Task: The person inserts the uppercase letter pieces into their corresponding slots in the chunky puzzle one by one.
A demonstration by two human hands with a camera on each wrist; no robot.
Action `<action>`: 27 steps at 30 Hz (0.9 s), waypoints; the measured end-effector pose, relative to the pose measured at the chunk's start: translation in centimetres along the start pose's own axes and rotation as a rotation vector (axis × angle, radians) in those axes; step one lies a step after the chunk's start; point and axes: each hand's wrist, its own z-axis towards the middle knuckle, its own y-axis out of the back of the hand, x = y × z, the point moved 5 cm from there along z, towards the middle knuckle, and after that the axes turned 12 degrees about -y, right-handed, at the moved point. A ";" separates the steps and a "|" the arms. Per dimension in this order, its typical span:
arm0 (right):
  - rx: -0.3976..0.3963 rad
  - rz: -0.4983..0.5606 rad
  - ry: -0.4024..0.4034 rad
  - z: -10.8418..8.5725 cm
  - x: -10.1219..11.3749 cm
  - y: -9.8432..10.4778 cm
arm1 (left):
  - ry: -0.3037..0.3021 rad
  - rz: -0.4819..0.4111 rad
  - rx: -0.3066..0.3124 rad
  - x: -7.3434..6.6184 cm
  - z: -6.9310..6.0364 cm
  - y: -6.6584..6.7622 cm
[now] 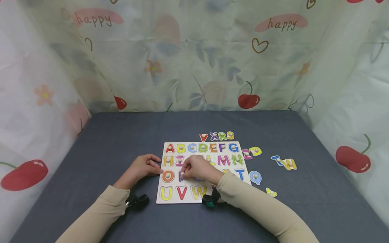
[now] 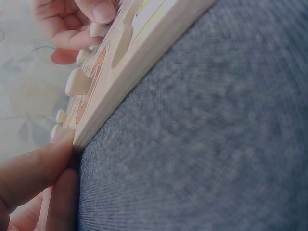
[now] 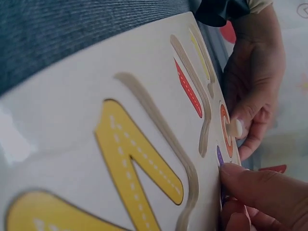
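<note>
My left hand (image 1: pixel 143 167) holds the left edge of a wooden alphabet puzzle board (image 1: pixel 161 198), its thumb (image 2: pixel 48 159) at the rim near the orange O piece (image 1: pixel 168 176). Over the third row, my right hand (image 1: pixel 197 167) pinches the pale knob (image 2: pixel 97 30) of a purple letter piece, apparently the P (image 1: pixel 180 177), beside the O. Fingers cover most of that letter, so how flat it sits cannot be seen. Part of the second and third rows lies behind the right hand. Knobbed pieces fill the top row; U, V and W (image 1: pixel 199 193) show as bare recesses.
Loose letters V, X, R and S (image 1: pixel 230 135) lie behind the board. To its right are a pink piece (image 1: pixel 247 154), a yellow piece (image 1: pixel 255 151), a blue Q (image 1: pixel 255 177), a blue T (image 1: pixel 276 160), a yellow W (image 1: pixel 289 164) and a Y (image 1: pixel 271 192). Grey cloth (image 1: pixel 121 135) covers the table.
</note>
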 end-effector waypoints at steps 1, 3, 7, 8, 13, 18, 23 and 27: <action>0.003 -0.004 -0.002 0.1 0.0 0.0 | 0.000 0.003 -0.001 0.0 0.0 0.0; 0.013 -0.005 -0.006 0.2 -0.1 0.0 | 0.004 0.008 -0.003 0.0 0.0 0.0; 0.036 0.007 -0.017 0.3 -0.1 -0.1 | 0.011 0.009 -0.004 0.1 0.0 0.1; 0.041 0.011 -0.019 0.3 -0.1 -0.1 | 0.012 0.008 -0.004 0.1 0.0 0.1; 0.049 0.009 -0.014 0.3 -0.3 -0.2 | 0.010 0.002 -0.003 0.1 0.0 0.0; 0.070 0.070 -0.019 0.1 -0.8 0.1 | 0.015 -0.001 -0.004 0.1 0.0 -0.1; 0.067 0.152 -0.026 -0.8 -1.7 1.6 | 0.020 -0.001 -0.005 0.0 0.0 -0.1; 0.018 0.186 -0.025 -1.9 -3.0 4.0 | 0.019 0.007 0.001 0.1 0.0 0.0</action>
